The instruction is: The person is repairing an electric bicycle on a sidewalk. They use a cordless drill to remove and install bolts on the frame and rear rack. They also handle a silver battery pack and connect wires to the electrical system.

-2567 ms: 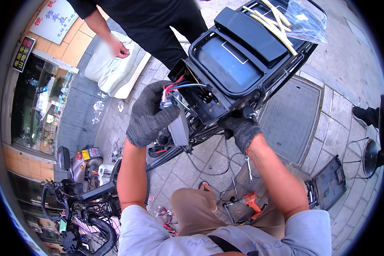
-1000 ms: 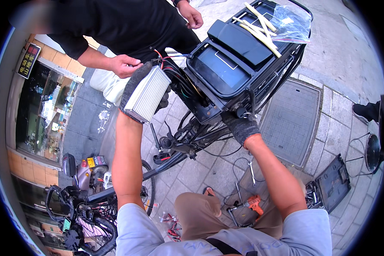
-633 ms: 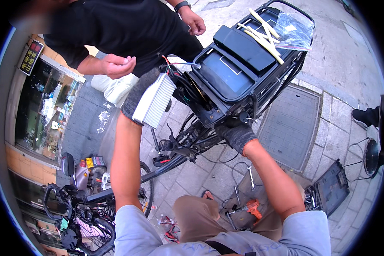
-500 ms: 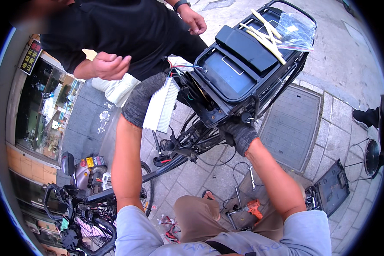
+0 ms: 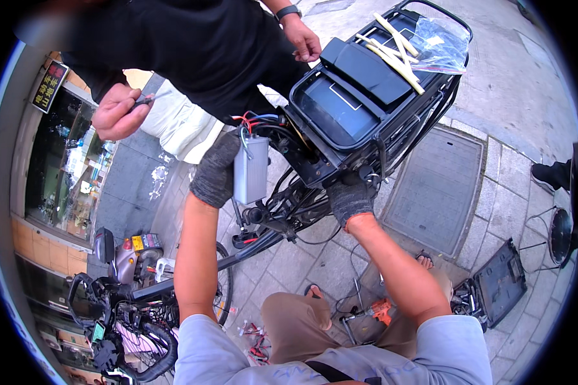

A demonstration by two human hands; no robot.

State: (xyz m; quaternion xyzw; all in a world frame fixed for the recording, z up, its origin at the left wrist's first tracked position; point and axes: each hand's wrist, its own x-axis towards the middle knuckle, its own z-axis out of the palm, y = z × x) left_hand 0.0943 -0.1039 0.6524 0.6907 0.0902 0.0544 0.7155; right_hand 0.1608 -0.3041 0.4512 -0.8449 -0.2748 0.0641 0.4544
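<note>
My left hand (image 5: 215, 168), in a grey knit glove, grips a ribbed silver box (image 5: 250, 169) held upright, with red, blue and black wires (image 5: 253, 122) running from its top into the black open case (image 5: 340, 109) on the rear of an electric bike. My right hand (image 5: 350, 199), also gloved, is closed on the bike frame (image 5: 302, 205) just under that case. A person in black stands behind the bike, one hand (image 5: 114, 112) holding a small tool, the other hand (image 5: 305, 43) resting by the case lid.
Pale sticks and a clear plastic bag (image 5: 440, 42) lie on the rear rack. An orange drill (image 5: 379, 311) and loose tools lie on the paving by my knees. An open black tool case (image 5: 494, 285) sits to the right. Parked bikes (image 5: 122, 301) stand at lower left.
My left hand turned the silver box from flat and raised to upright and lowered it beside the case. The person in black moved one hand away to the left, the other toward the lid.
</note>
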